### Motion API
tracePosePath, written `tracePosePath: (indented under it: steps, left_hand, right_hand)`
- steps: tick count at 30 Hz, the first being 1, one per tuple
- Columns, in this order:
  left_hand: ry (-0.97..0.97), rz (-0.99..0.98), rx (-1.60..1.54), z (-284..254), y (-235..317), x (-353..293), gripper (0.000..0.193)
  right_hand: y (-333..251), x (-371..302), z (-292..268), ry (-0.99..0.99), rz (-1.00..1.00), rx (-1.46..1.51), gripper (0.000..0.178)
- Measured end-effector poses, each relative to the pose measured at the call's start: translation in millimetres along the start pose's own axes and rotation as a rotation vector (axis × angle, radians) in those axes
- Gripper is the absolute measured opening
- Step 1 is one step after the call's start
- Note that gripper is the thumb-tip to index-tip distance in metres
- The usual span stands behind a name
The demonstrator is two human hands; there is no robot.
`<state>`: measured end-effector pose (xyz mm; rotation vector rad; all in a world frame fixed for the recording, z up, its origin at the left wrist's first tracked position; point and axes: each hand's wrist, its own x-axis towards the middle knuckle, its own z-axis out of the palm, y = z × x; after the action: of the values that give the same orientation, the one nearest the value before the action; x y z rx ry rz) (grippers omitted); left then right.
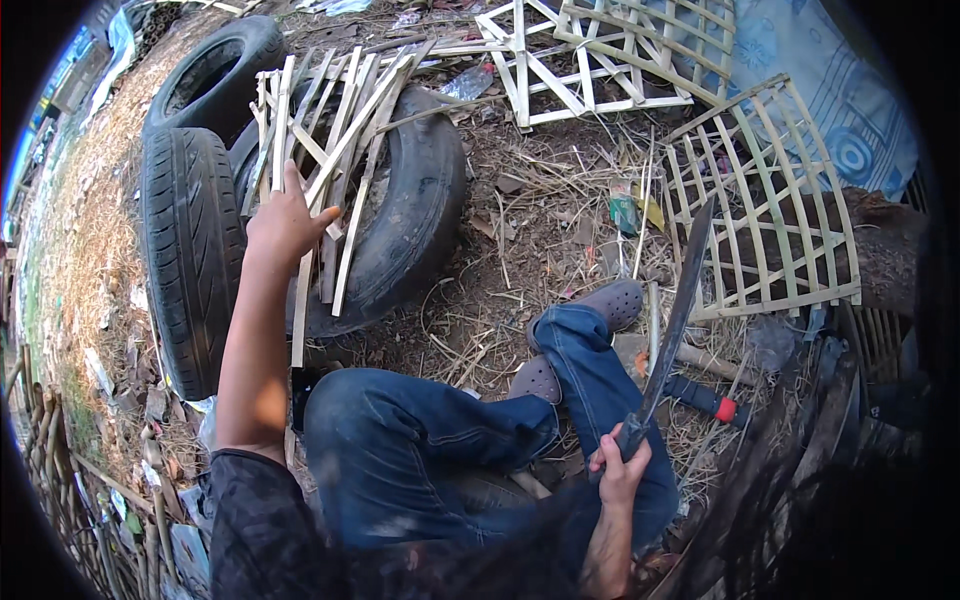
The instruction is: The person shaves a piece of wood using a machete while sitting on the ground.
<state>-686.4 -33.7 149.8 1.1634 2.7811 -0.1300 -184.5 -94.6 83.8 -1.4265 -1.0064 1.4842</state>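
My left hand (282, 230) reaches out to a pile of pale split-wood strips (350, 120), with index finger and thumb spread apart. Its fingertips lie at the near part of the pile; the other fingers are hidden, and no strip is plainly gripped. The strips rest across a black tyre (425, 190) lying on its side. In my right hand (620, 475) is the dark handle of a machete (676, 330), its long blade slanting up and away over my bent leg.
A second tyre (190, 250) stands upright at the left, another tyre (215, 70) behind it. Woven lattice panels (780, 303) and a strip frame (610, 108) lie at the far right beside a blue patterned sheet (820, 90). A black tool with a red band (695, 397) lies near my right knee.
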Motion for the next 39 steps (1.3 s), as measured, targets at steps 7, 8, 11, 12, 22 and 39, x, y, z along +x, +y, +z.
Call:
tracePosePath:
  steps: [7,8,11,12,22,39]
  left_hand:
    - [0.021,0.008,0.061,17.4,-5.0,12.2,0.098]
    - [0.030,0.039,0.075,15.7,-9.5,10.6,0.098]
    - [0.120,0.089,0.189,7.8,0.1,2.1,0.095]
    - [0.161,0.112,0.242,2.1,8.7,-0.2,0.095]
    - [0.301,0.570,0.321,21.6,155.1,74.0,0.090]
    - [0.122,0.370,0.392,63.3,183.5,154.9,0.089]
  right_hand:
    - [32.6,-1.2,-28.8,0.097,0.052,0.003,0.017]
    - [36.8,0.2,-29.3,0.104,0.049,-0.007,0.017]
    - [35.5,5.2,-23.8,0.133,0.094,0.001,0.018]
    - [37.5,7.8,-23.7,0.155,0.098,0.017,0.018]
    - [53.5,20.0,-30.4,0.112,0.117,-0.119,0.022]
    - [43.3,36.3,-16.7,0.164,0.281,0.026,0.020]
